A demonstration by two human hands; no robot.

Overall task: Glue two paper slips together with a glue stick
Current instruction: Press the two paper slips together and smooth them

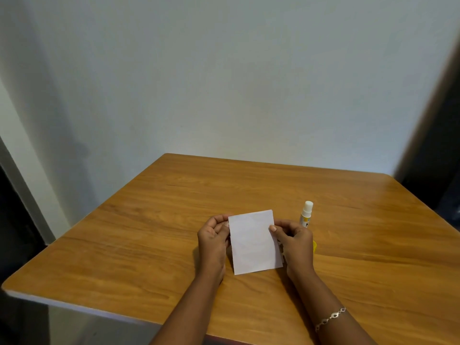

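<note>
A white paper slip (254, 242) is held up above the wooden table (154, 245), near its middle. My left hand (214, 242) pinches the slip's left edge near the top. My right hand (296, 245) pinches the right edge with the thumb on the front. A second paper edge peeks out at the slip's left and right sides, so two slips seem stacked. An uncapped glue stick (306, 214) stands upright on the table just behind my right hand, white tip up. A yellow bit, perhaps the cap (315, 246), shows by my right hand.
The table stands against a plain pale wall (224, 83). Its left edge and near-left corner drop off to a dark floor. A bracelet (329, 318) circles my right wrist.
</note>
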